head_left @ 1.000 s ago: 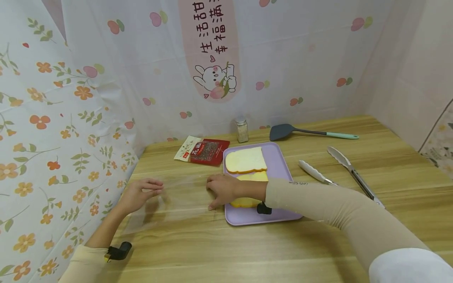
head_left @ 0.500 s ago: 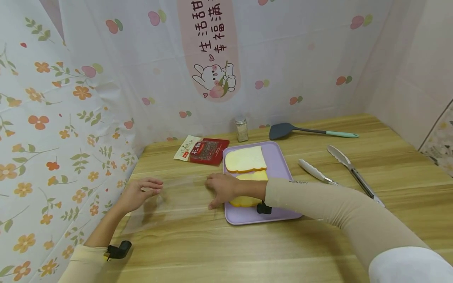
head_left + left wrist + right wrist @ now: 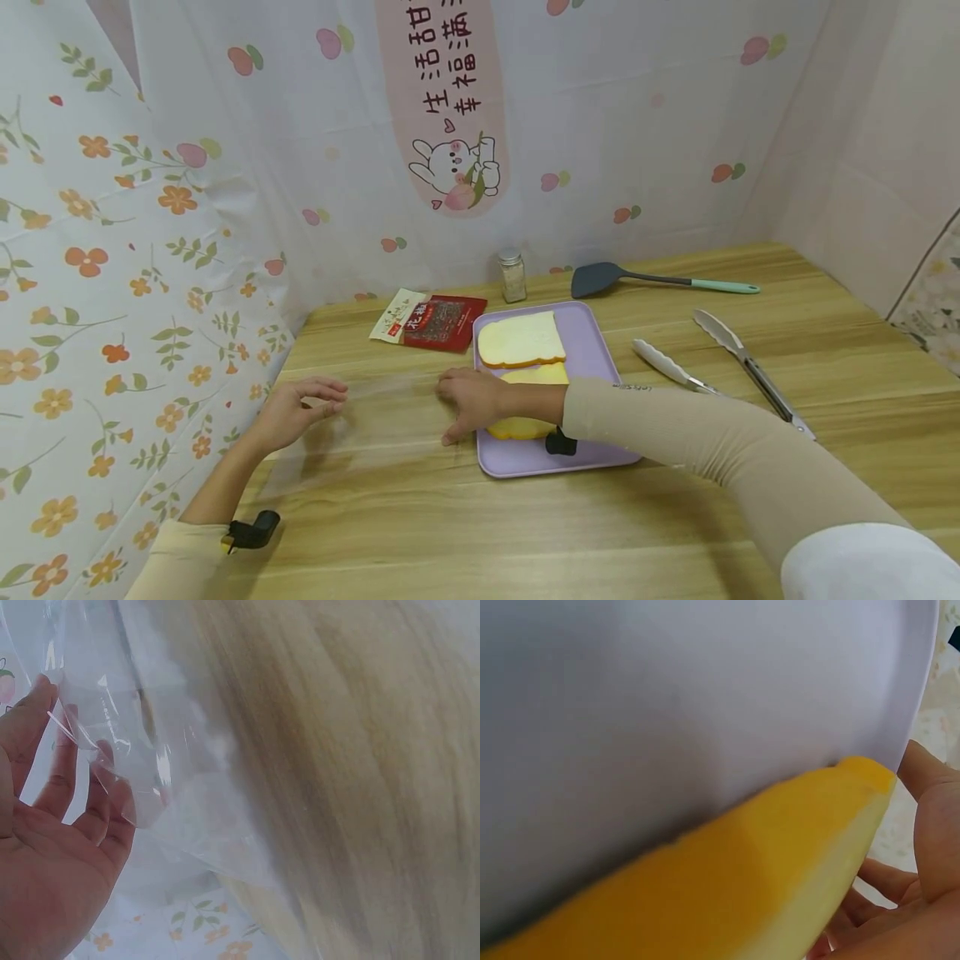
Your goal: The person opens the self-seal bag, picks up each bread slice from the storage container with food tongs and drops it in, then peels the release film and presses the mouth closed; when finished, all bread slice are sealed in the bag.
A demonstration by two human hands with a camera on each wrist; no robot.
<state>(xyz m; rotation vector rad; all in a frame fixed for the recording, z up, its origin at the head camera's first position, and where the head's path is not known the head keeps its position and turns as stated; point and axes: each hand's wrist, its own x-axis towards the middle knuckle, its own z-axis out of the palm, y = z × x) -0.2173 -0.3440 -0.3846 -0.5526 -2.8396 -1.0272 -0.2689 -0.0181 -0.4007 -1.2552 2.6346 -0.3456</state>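
A sheet of clear plastic film (image 3: 393, 412) spans the space between my two hands over the wooden table. My left hand (image 3: 296, 412) pinches the film at its left side. The left wrist view shows the plastic film (image 3: 161, 742) draped over those fingertips. At the left rim of the lilac tray (image 3: 450, 471) on the table, my right hand (image 3: 476, 404) reaches past the edge, its thumb apart from its bent fingers; I cannot tell whether it grips the film. Under the right wrist lies a yellow-edged bread slice (image 3: 525, 429), and a whiter bread slice (image 3: 521, 340) sits behind it.
Behind the tray are a red-and-white spice packet (image 3: 438, 321) and a small glass shaker (image 3: 513, 277). A dark spatula (image 3: 596, 280) with a mint handle lies at the back. Metal tongs (image 3: 750, 367) lie right of the tray, partly behind the right sleeve. Patterned curtains stand left and behind.
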